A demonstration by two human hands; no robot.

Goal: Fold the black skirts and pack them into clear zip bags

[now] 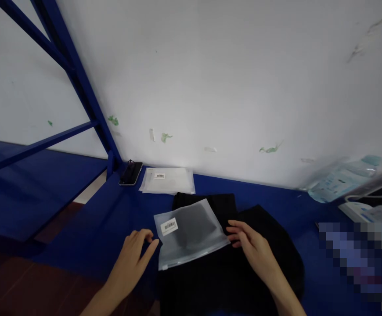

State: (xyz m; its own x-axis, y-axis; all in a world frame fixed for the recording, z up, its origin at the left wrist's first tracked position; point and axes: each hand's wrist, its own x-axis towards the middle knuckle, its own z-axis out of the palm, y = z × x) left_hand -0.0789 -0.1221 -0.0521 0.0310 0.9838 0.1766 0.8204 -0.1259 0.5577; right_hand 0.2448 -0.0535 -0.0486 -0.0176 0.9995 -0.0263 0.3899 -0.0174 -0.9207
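A frosted plastic zip bag (191,235) with a white barcode label (169,226) lies slightly tilted on folded black clothing (220,272). Something dark shows through it; I cannot tell whether that is inside or beneath. Its slider and seal run along the edge nearest me. Beside the bag's left edge is my left hand (132,254), thumb and fingers apart and holding nothing. My right hand (253,248) is at the bag's right corner, fingers stretched out over the black cloth. Whether its fingertips touch the plastic is unclear.
Against the wall lies a stack of similar bags (173,181), with a phone (131,174) to its left. A plastic bottle (342,180) lies at the right, near a white object (358,213). Blue metal framing (88,101) rises from the blue table (105,228) at the left.
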